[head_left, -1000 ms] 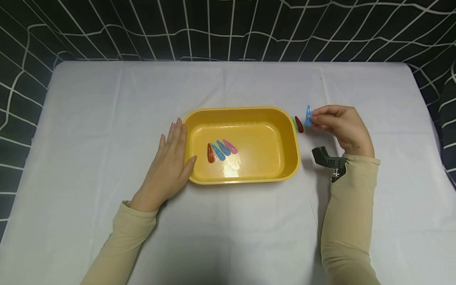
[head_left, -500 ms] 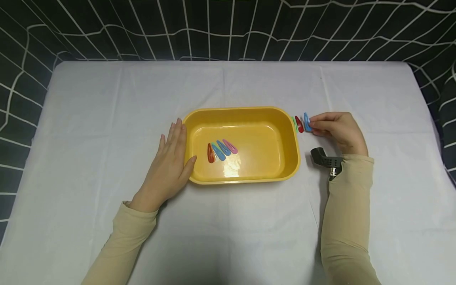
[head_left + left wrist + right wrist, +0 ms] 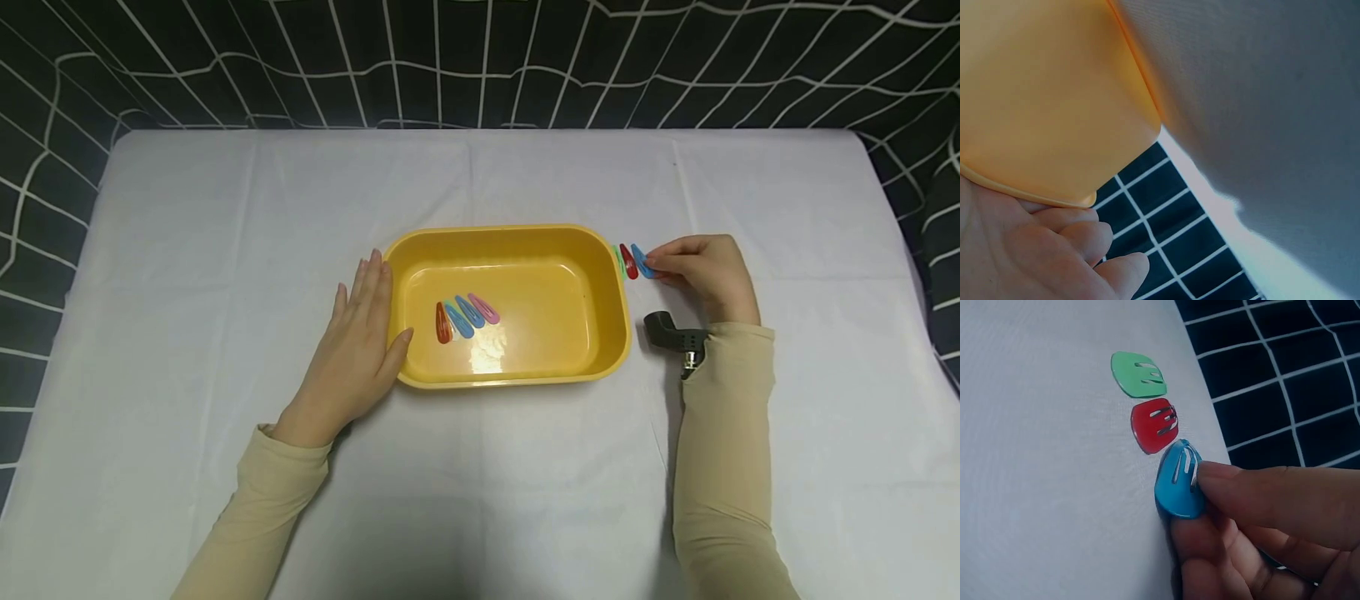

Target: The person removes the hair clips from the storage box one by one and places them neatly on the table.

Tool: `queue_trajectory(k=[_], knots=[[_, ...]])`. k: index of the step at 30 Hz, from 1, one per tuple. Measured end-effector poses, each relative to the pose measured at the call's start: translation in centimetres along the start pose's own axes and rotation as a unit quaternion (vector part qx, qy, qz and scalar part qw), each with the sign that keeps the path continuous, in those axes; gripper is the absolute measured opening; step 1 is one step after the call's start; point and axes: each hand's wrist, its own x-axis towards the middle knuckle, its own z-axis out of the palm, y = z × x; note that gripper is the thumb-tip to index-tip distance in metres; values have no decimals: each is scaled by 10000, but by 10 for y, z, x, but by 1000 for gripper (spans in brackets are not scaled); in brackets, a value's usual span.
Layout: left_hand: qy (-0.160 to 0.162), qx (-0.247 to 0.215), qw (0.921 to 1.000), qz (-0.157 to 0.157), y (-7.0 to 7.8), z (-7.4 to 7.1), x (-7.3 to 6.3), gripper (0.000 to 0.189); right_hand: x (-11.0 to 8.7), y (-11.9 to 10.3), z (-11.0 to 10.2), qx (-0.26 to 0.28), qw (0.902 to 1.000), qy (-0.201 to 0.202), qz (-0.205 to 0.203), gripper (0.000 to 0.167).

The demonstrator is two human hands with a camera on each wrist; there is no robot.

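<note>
My right hand (image 3: pixel 705 271) pinches a blue snap hair clip (image 3: pixel 1175 494) between thumb and fingers, just above the white cloth. Beside it lie a red hair clip (image 3: pixel 1146 430) and, farther along the row, a light green one (image 3: pixel 1130 376), partly hidden by the tray in the head view. A yellow tray (image 3: pixel 517 382) stands left of this row. Along its left end rests my left hand (image 3: pixel 341 371), fingers straight and thumb over the rim. Inside the tray several clips lie side by side, among them a red-orange clip (image 3: pixel 443 323) and a pink clip (image 3: pixel 485 309).
A white cloth (image 3: pixel 480 483) covers the table. Behind its far edge hangs dark fabric with a white grid (image 3: pixel 480 67). A black camera mount (image 3: pixel 675 335) sticks out from the right sleeve.
My right hand has come left and down with the blue clip, bringing it beside the red one and tilting its top leftward. The left hand and tray stay put.
</note>
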Motion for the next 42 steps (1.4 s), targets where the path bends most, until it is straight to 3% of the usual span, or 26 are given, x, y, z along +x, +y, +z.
queue_trajectory(k=[10,22,31,42], knots=[[44,-40,10000,23,0,0,-1,68,-1,-2,2,-850,9961,221,52,12],[15,-16,10000,-26,0,-1,-1,69,-1,-7,6,-1193,9926,132,-182,23],[-48,-48,10000,-41,1,-2,-1,69,-1,-8,10,-1625,9865,171,-90,36],[-73,-28,9999,-63,1,-1,0,69,-2,-8,9,-1641,9862,180,-96,39]])
